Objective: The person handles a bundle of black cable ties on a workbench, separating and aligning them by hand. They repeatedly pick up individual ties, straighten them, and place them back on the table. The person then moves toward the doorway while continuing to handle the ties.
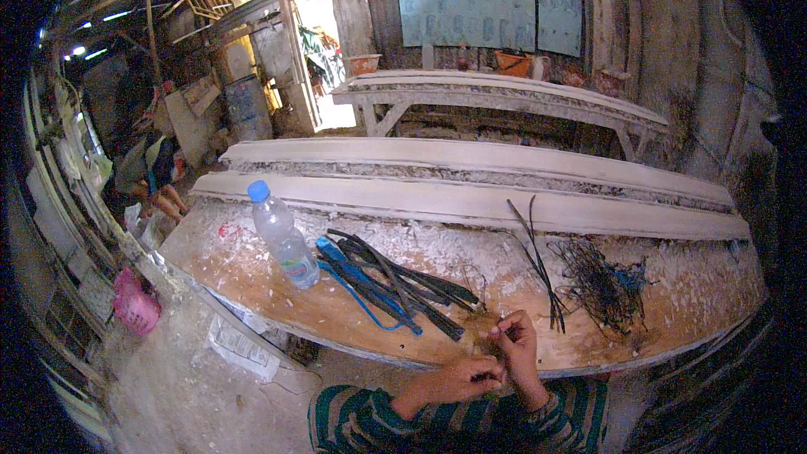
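Seen from the head camera, everything is placed here against the clear plastic bottle (282, 241) with a blue cap, which lies tilted on the long wooden table (252, 273), a board crusted with white plaster crumbs.

Just right of the bottle lies a bundle of black and blue straps (391, 284), fanned out and pointing away from it toward the near edge. Farther right of the bottle, past the straps, a few thin dark rods (538, 261) lie close together, and beyond those, well apart from the bottle, sits a tangled heap of dark wire (598, 284) with a bit of blue in it.

Both hands work at the near edge of the table, to the lower right of the bottle and just beyond the strap ends. The left hand (460, 380) is curled with its fingers together, pinched on a thin piece of wire (490, 335) that is too fine to make out clearly. The right hand (516, 345) sits just above it, touching it, with thumb and fingertips closed on the same fine wire. Striped green sleeves (361, 420) cover both forearms.

Behind the bottle run long white moulded slabs (471, 160) across the table, and farther back a second white bench (496, 92). Left of the bottle, down by the floor, sits a pink basket (134, 303), and a person (155, 176) crouches farther left
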### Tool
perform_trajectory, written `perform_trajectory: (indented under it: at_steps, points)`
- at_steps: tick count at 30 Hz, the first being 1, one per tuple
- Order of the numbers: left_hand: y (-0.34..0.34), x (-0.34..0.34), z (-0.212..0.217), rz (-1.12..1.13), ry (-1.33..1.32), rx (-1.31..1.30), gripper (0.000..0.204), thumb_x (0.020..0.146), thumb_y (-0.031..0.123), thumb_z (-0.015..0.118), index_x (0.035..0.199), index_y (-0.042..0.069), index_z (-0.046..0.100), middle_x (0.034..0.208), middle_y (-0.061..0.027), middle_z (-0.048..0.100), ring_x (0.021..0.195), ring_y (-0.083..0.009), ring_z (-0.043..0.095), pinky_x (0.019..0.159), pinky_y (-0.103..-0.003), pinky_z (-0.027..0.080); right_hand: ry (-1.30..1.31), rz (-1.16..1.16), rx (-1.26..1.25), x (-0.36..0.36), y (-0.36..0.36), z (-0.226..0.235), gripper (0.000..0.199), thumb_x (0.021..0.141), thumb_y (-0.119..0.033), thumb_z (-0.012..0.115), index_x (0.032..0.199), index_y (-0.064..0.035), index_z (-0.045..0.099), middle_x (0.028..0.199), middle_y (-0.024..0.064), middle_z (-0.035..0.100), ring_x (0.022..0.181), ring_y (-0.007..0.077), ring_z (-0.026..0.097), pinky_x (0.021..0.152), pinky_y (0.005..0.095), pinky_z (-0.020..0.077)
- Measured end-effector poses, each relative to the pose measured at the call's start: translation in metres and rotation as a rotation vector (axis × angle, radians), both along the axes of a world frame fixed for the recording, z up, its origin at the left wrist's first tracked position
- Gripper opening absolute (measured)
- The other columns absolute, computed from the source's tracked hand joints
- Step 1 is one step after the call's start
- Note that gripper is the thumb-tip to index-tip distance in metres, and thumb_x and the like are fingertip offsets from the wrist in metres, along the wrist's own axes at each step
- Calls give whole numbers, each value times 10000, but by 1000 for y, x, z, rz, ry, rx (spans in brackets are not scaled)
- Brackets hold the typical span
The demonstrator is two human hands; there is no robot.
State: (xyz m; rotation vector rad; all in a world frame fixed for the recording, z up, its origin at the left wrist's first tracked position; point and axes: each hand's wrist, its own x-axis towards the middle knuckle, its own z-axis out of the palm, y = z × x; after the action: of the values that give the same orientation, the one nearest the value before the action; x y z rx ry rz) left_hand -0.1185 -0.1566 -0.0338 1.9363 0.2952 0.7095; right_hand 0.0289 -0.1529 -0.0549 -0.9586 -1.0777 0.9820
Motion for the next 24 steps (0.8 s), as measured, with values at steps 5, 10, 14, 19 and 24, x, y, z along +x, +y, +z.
perform_trajectory:
  at_steps: [5,10,14,19,24]
  points:
    - [-15,2,7,54,111,-8,212,832,245,562,890,41,550,858,-92,562,830,-228,560,753,-335,439,-34,-23,-60,-1,-3,8,128,784,-126,613,871,-41,574,858,57,591,785,158,559,730,269,446]
    - [-16,0,7,83,115,-34,193,821,239,578,838,50,549,822,-80,568,813,-230,567,732,-337,446,-37,-14,8,-3,-1,4,148,827,-152,584,906,-28,568,772,21,556,673,98,535,604,209,434]
    - [-17,6,5,161,-92,-22,217,793,233,615,757,40,524,677,-40,526,604,-130,523,544,-267,423,7,-4,-58,0,0,0,158,828,-175,586,895,-32,570,749,25,566,650,108,537,585,230,444]
    - [-4,-14,11,414,-4,110,188,747,193,656,721,44,543,680,-44,539,588,-151,528,523,-273,435,248,1,-123,2,3,1,145,811,-152,605,884,-33,566,749,23,564,646,112,529,566,243,441]
    - [13,-45,29,828,-62,224,130,707,112,678,726,52,564,660,-48,530,560,-157,512,497,-264,420,12,73,104,1,1,6,80,751,-74,639,813,-42,600,854,44,557,778,144,521,666,260,425]
